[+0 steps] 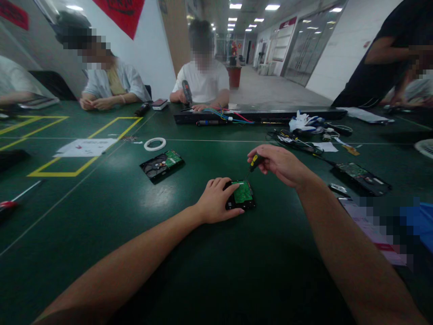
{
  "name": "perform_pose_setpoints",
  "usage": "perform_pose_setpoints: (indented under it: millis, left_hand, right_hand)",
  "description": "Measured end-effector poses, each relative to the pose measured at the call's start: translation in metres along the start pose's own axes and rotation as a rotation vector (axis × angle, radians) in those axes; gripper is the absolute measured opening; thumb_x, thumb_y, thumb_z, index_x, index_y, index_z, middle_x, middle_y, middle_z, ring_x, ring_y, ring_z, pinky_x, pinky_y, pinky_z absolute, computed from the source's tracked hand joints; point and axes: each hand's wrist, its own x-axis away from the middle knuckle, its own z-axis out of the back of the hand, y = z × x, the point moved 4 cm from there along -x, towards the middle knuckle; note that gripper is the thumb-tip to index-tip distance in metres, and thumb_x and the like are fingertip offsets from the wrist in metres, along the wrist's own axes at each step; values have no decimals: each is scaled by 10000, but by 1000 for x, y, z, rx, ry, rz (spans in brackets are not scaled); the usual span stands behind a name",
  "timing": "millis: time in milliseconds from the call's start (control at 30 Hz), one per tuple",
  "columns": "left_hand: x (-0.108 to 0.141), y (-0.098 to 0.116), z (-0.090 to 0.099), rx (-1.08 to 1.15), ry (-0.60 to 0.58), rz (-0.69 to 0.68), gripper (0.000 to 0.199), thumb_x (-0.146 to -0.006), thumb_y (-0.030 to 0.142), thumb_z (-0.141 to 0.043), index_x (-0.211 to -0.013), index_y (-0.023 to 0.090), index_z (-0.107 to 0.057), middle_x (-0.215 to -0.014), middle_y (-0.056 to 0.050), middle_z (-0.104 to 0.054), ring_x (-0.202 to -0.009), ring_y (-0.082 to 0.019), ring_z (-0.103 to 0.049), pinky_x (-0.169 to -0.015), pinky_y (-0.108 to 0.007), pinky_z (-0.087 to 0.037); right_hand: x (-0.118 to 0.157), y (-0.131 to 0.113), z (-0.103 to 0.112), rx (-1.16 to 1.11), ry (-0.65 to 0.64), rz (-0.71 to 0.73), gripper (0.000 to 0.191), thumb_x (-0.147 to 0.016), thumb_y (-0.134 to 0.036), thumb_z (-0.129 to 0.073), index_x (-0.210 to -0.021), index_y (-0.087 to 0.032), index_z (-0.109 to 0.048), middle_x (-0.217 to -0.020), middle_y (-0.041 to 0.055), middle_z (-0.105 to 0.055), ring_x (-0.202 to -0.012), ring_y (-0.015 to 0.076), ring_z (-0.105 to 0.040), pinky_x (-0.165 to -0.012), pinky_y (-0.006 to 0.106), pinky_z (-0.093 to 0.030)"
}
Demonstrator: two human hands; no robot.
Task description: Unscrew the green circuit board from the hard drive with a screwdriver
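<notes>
On the dark green table lies a black hard drive (243,193) with a green circuit board facing up. My left hand (218,201) grips its left side, fingers over the far edge and thumb at the near edge. In my right hand (279,164) is a small screwdriver (256,162) with a black and yellow handle, pinched between the fingers. Its thin shaft slants down to the far right part of the board; whether the tip sits in a screw is too small to tell.
Another hard drive (162,165) and a white tape ring (155,144) lie to the left. At the right are a further drive (361,177), cables and gloves (304,122). A long black bar (264,117) crosses the far side, where people sit.
</notes>
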Motion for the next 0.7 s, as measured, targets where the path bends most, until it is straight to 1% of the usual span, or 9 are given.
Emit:
perform_pose_setpoints:
  millis: [167,300,433,533,700]
  left_hand:
    - [0,0,0,8,11,-1,880,-908,775,-640,-1590,240,-487,-1516,-184,-508,-1372,-409,-487,-1148,-604,-390]
    - [0,0,0,8,9,-5,883,-907,763,-651,-1588,225,-490,-1513,-195,-506,-1370,-417,-487,-1144,-607,-390]
    - [0,0,0,18,18,-10,884,-901,760,-660,-1589,234,-487,-1513,-195,-507,-1364,-423,-489,-1138,-616,-389]
    - [0,0,0,24,20,-12,879,-901,755,-665,-1588,236,-489,-1510,-190,-510,-1362,-420,-491,-1139,-611,-389]
    - [0,0,0,10,14,-6,878,-902,763,-657,-1581,230,-498,-1504,-190,-513,-1357,-415,-494,-1135,-609,-393]
  right_hand:
    - [-1,4,0,-52,-1,-49,193,-962,-352,-628,-940,-216,-762,-948,86,-723,-646,161,-563,-529,304,-452]
    - [0,3,-1,-82,14,-55,161,-968,-327,-627,-956,-200,-725,-951,93,-709,-640,158,-574,-519,301,-453]
    - [2,-1,-3,-74,18,-42,114,-982,-290,-627,-917,-202,-659,-804,48,-634,-604,139,-545,-490,271,-398]
    - [3,-2,-5,-79,-4,-59,113,-987,-299,-636,-918,-210,-626,-779,31,-617,-572,128,-534,-460,258,-352]
    - [4,-4,-4,-71,-48,-64,123,-979,-321,-656,-966,-200,-672,-845,47,-655,-627,146,-599,-513,271,-435]
